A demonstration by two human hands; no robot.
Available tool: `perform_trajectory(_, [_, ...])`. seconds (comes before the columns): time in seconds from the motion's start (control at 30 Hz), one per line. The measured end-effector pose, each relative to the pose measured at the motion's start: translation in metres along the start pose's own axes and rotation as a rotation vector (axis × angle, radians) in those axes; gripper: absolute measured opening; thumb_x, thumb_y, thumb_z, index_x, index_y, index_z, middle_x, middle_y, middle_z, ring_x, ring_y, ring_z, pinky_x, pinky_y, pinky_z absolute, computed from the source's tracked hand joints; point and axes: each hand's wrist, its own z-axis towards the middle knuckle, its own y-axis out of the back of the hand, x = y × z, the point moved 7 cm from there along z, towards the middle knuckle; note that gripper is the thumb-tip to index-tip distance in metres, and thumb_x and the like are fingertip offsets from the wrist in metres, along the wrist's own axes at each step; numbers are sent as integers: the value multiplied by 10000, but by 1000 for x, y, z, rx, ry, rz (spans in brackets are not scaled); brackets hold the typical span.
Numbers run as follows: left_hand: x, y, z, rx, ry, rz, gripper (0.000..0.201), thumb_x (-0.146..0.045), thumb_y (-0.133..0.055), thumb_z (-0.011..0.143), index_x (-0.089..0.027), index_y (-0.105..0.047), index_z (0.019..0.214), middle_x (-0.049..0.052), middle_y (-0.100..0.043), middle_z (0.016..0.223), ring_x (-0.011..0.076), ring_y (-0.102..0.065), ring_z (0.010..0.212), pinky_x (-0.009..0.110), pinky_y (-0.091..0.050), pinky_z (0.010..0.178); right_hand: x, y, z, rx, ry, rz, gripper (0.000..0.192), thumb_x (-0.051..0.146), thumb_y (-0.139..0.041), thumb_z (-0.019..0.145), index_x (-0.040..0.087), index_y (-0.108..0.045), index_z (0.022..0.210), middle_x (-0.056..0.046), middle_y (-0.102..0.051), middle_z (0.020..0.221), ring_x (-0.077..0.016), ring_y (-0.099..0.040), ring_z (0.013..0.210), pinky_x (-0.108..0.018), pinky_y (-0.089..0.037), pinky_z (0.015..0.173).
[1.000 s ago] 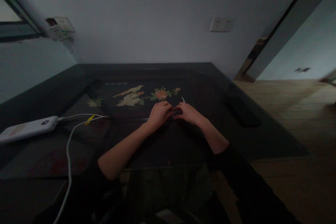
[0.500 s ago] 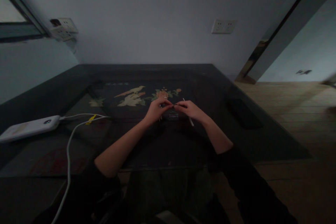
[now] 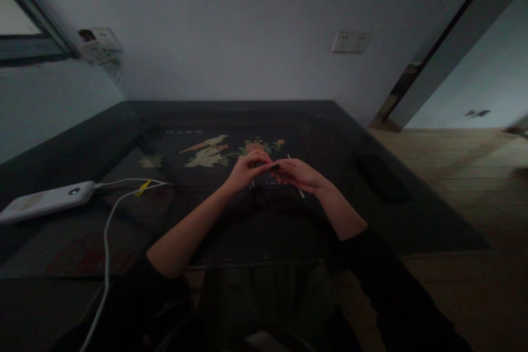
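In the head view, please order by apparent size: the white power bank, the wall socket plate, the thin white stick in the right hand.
1. white power bank, though nearest the camera
2. wall socket plate
3. thin white stick, mostly hidden by the right hand

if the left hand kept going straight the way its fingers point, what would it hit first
Its fingertips point right, at the right hand. The left hand would likely meet those fingers, or the small dark item pinched between both, almost at once; depth is unclear.

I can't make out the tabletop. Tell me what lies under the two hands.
Under the left hand and right hand lies the dark table, its flower inlay partly covered. A small dark item there is unclear.
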Motion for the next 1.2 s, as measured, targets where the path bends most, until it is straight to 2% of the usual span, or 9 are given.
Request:
perform_trajectory(0.1, [0,-1,0,5,19,-23,122,-291,-673,832,-173,-705,840,74,-687,947,190,-642,962,368,-515,895,0,2,2,-55,4,-19,455,571,-773,680,159,-686,852,-19,-659,779,-95,-542,617,-222,-374,531])
perform_trajectory(0.27, [4,1,-1,-56,80,38,192,-260,-637,857,-180,-675,1028,75,-681,1025,176,-636,969,348,-520,890,0,10,5,-201,21,-110,417,551,-765,688,174,-662,834,7,-629,732,-87,-504,583,-229,-354,536])
perform_trajectory(0.4, [3,2,-2,-83,59,94,219,-243,-620,867,-176,-649,1074,83,-669,1060,170,-632,966,338,-519,885,-4,11,6,-202,31,-61,424,568,-747,701,167,-640,788,0,-628,737,-89,-509,585,-234,-356,542])
perform_trajectory(0.57, [-8,1,-4,-84,-41,238,255,-232,-720,797,-182,-663,1040,68,-681,980,182,-629,918,327,-513,833,-9,8,7,-169,6,74,422,572,-717,742,161,-657,818,-22,-645,747,-108,-536,605,-245,-367,535])
perform_trajectory(0.7, [-17,3,-7,-120,-100,336,115,-221,-705,816,-183,-691,924,60,-684,922,183,-629,898,342,-510,840,-11,3,7,-151,-32,146,388,538,-697,787,157,-669,855,-25,-646,749,-110,-550,617,-240,-372,534])
perform_trajectory(0.83, [-19,6,-9,-171,-132,364,92,-236,-708,821,-192,-713,902,58,-680,919,182,-635,892,338,-514,823,-11,2,7,-161,-33,150,395,556,-661,812,163,-658,851,-31,-649,771,-115,-555,629,-240,-372,531])
perform_trajectory(0.97, [-18,9,-9,-205,-123,353,106,-254,-709,823,-188,-727,904,54,-700,891,181,-645,850,326,-517,798,-4,9,6,-213,40,-48,437,599,-631,807,167,-652,867,-25,-633,755,-117,-536,606,-247,-369,534])
perform_trajectory(1.13, [-11,9,-7,-156,-120,447,122,-233,-717,817,-194,-737,931,45,-727,853,185,-652,828,324,-513,786,32,22,-6,-487,352,-643,261,416,-675,832,183,-686,948,-23,-621,801,-145,-549,704,-272,-417,633])
perform_trajectory(1.2, [-6,8,-6,-121,-127,500,113,-211,-727,806,-191,-734,917,47,-727,841,190,-654,830,323,-510,777,40,18,-10,-509,457,-822,199,344,-694,831,191,-702,957,-30,-619,829,-158,-558,739,-288,-433,665])
